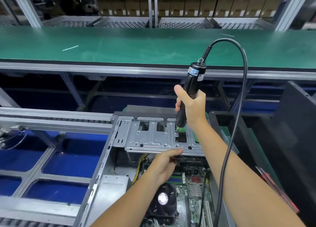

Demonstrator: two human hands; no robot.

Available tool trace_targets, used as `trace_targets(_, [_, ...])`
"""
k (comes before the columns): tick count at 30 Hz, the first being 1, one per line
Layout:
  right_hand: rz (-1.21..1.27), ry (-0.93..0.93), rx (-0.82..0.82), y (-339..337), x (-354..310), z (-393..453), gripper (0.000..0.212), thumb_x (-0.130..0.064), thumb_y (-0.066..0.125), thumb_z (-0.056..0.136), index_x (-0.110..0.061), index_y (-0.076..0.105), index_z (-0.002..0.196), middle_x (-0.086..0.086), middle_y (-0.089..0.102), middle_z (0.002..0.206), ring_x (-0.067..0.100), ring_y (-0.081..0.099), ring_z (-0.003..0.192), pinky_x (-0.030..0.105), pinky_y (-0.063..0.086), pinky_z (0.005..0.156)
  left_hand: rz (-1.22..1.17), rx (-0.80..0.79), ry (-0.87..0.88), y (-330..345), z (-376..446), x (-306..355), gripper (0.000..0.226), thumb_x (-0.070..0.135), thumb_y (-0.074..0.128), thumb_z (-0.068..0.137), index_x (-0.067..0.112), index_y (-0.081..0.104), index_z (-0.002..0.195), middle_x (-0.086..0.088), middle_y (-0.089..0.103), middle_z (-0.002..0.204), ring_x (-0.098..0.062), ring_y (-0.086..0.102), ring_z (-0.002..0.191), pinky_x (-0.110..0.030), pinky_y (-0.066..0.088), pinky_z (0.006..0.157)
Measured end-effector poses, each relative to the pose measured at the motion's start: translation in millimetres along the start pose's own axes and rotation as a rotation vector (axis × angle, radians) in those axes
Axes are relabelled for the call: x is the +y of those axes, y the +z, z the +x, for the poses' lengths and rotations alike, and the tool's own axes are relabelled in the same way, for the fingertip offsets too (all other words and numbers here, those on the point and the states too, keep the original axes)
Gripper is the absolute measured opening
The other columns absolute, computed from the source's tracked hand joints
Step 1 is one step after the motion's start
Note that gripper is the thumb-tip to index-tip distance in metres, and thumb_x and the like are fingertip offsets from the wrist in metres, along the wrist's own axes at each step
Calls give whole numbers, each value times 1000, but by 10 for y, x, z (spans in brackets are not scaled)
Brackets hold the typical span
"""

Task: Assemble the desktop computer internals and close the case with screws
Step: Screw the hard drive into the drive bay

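open desktop case (109, 151) lying on its side at centre bottom, on the near conveyor line. grey metal drive cage (153, 137) across its far end, motherboard (195, 189) exposed below it with black cpu fan (162, 199) nearer the camera.

right hand (192, 105) wrapped round black electric screwdriver (189, 93), fingers curled tight on the barrel, thumb up along it. tool roughly upright, slightly tilted, bit tip down on a screw (176, 134) at the right part of the drive cage, beside a dark rectangular cutout. black power cord (239, 93) looping from tool top, arcing right and down over the right forearm.

left hand (164, 165) at the near edge of the drive cage, fingers curled under it, thumb pointing forward along the edge; looks like gripping the edge or something dark just below it, cannot tell which.

green belt (136, 45) running across behind. black panel (294, 127) standing at right. blue bins (68, 158) under the frame at left. cardboard boxes (196, 6) stacked far back.
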State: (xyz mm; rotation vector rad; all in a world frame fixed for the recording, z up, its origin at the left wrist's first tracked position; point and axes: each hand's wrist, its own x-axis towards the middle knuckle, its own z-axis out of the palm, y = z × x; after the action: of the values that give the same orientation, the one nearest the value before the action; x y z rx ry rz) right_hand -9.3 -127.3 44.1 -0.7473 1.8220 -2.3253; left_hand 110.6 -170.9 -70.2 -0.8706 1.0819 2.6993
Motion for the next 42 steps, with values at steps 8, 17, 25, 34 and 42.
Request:
trace_targets(8, [-53, -34, -2, 41, 72, 4, 27, -30, 71, 86, -23, 58, 65, 1, 55, 52, 19, 51, 45, 29, 48, 53, -35, 65, 12, 47, -10, 12, 4, 1, 70, 78, 1, 70, 82, -5, 72, 75, -17, 64, 81, -24, 47, 75])
trace_targets(17, [-63, -54, -57, 44, 116, 0, 31, -30, 70, 85, -10, 55, 68, 2, 54, 51, 20, 51, 45, 28, 48, 53, -9, 74, 22, 42, 11, -9, 4, 1, 68, 82, 2, 65, 85, 1, 71, 67, -16, 60, 85, -22, 44, 70])
trace_targets(25, [-62, -65, -130, 62, 111, -34, 44, -38, 69, 77, 3, 54, 72, 4, 53, 50, 19, 50, 45, 29, 49, 52, 4, 75, 26, 32, 34, -22, 5, 2, 68, 81, 5, 65, 82, 1, 70, 67, -12, 63, 76, -21, 46, 67])
trace_targets(34, [-39, -73, -52, 14, 75, -102, 34, -37, 72, 78, -12, 53, 66, 5, 52, 50, 22, 49, 46, 28, 48, 54, -10, 97, 70, 54, -28, -24, 7, 2, 65, 81, 6, 63, 75, -2, 65, 72, -16, 57, 74, -27, 43, 71])
trace_targets(42, [-34, -79, -9, 39, 37, -165, 34, -37, 71, 76, -12, 53, 64, 5, 52, 50, 21, 49, 46, 30, 48, 55, -10, 73, 80, 64, -88, -10, 2, 4, 65, 84, 4, 64, 85, -5, 62, 91, -18, 57, 89, -29, 46, 82])
